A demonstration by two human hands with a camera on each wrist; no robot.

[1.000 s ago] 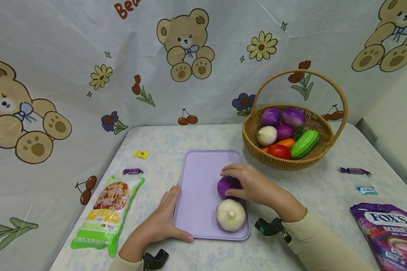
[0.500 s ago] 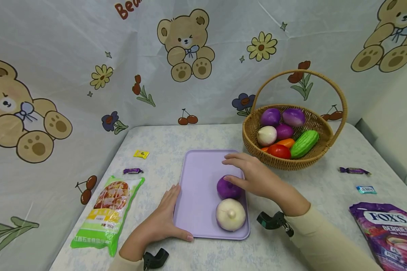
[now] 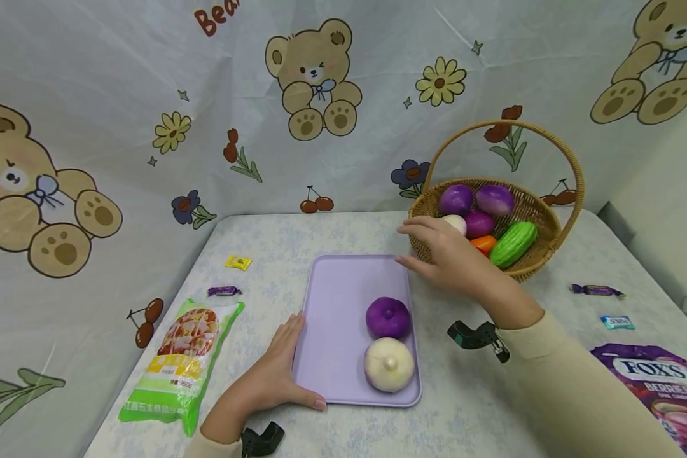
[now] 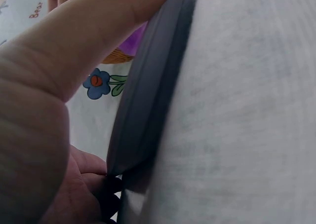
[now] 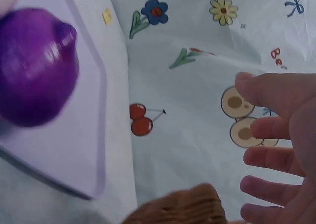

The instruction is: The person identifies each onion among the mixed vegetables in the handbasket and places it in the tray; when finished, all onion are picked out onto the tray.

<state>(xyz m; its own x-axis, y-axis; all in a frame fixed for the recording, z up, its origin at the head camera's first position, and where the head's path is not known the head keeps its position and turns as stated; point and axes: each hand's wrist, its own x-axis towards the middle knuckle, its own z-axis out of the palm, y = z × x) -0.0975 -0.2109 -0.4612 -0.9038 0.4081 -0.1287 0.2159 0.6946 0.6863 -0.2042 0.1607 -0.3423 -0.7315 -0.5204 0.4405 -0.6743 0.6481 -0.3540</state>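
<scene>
My left hand (image 3: 275, 369) rests at the near left corner of a lilac tray (image 3: 338, 312), fingers straight along its left side and thumb along the front edge. On the tray's right half sit a purple onion (image 3: 388, 317) and, nearer me, a white onion (image 3: 389, 364). My right hand (image 3: 452, 254) is in the air before the left front of a wicker basket (image 3: 549, 248), fingers spread and holding nothing. It hides part of a pale onion (image 3: 455, 222) and an orange carrot (image 3: 484, 243). In the right wrist view, its fingers (image 5: 271, 157) stand apart from the purple onion (image 5: 37, 66).
The basket also holds a cucumber (image 3: 514, 245) and several purple vegetables (image 3: 495, 200) under a tall handle (image 3: 575, 172). At left lie a green snack bag (image 3: 177, 369) and two small candies (image 3: 238, 262). At right are a purple candy bag (image 3: 655, 375) and two wrapped candies (image 3: 598, 291).
My right hand has let go of the purple onion on the tray, lifted, and moved away and to the right, to the basket's front. My left hand has stayed at the tray corner.
</scene>
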